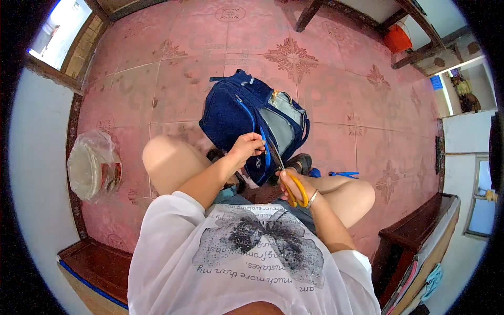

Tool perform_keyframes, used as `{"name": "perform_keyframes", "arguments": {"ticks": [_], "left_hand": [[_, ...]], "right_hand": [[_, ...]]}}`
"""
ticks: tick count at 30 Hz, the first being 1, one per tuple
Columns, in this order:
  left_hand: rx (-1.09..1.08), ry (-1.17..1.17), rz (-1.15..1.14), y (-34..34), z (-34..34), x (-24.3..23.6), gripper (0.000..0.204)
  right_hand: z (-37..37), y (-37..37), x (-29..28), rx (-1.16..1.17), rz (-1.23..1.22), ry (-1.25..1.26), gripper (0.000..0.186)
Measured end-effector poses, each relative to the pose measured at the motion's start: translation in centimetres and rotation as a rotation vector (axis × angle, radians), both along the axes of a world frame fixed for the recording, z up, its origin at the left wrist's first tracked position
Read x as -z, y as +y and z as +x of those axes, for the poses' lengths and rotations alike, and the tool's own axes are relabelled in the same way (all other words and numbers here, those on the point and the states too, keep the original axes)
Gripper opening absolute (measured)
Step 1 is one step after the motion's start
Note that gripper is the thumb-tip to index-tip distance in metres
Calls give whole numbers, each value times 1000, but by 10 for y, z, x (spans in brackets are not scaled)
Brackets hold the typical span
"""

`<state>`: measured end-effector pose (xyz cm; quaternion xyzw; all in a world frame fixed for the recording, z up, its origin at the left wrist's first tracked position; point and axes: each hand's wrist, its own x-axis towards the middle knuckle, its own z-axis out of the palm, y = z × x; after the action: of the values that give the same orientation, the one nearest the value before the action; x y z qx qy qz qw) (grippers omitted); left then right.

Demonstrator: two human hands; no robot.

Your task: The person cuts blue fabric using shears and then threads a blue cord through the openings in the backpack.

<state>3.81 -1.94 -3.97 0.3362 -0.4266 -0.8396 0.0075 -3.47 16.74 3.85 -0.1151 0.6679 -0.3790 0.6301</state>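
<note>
Gripping yellow-handled scissors (290, 178), the right hand (294, 185) worked just beside the left hand (245, 147), which pinched the blue backpack (247, 118).

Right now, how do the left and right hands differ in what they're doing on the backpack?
1. The left hand pinches the backpack at its edge; the right hand touches no fabric and holds yellow-handled scissors.
2. The left hand sits higher, against the bag; the right hand sits lower, by the knee.
3. The left grip is a fingertip pinch; the right grip goes through the scissor loops.
Shared: both are bare and meet at the bag's blue edge.
</note>
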Motion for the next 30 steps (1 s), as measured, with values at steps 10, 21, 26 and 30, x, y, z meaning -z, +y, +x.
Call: {"name": "perform_keyframes", "arguments": {"ticks": [10,21,26,30], "left_hand": [[22,-14,-37,0,-1,1,3],[170,-13,-172,14,4,1,7],[85,-62,-115,5,4,-3,7],[82,-92,-103,3,-1,-8,7]], "right_hand": [[-5,-10,-1,-12,74,76,53],[-14,-31,-4,180,-25,247,31],[-50,-25,34,329,-156,503,43],[-74,-6,109,239,-41,618,57]]}}
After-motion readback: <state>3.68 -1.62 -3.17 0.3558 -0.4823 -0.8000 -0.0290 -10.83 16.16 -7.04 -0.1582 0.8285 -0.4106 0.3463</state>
